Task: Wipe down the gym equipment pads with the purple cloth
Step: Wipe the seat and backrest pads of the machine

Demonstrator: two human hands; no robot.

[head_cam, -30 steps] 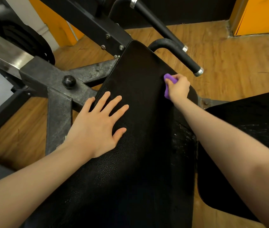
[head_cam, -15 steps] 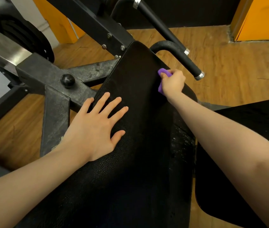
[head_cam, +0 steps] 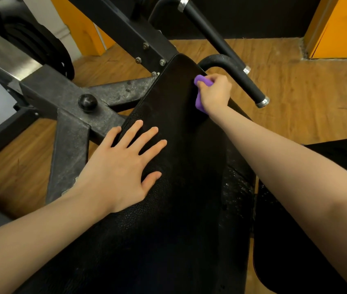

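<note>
The left hand (head_cam: 118,168) lies flat on the black pad (head_cam: 174,209) near its left edge — fingers spread, grip released, holding nothing. Farther up, the right hand (head_cam: 216,93) has its grip clenched on the purple cloth (head_cam: 199,103), pressing it against the pad near the top right edge — just beside a black handle (head_cam: 235,76). Beyond lies wood floor (head_cam: 295,85).
</note>
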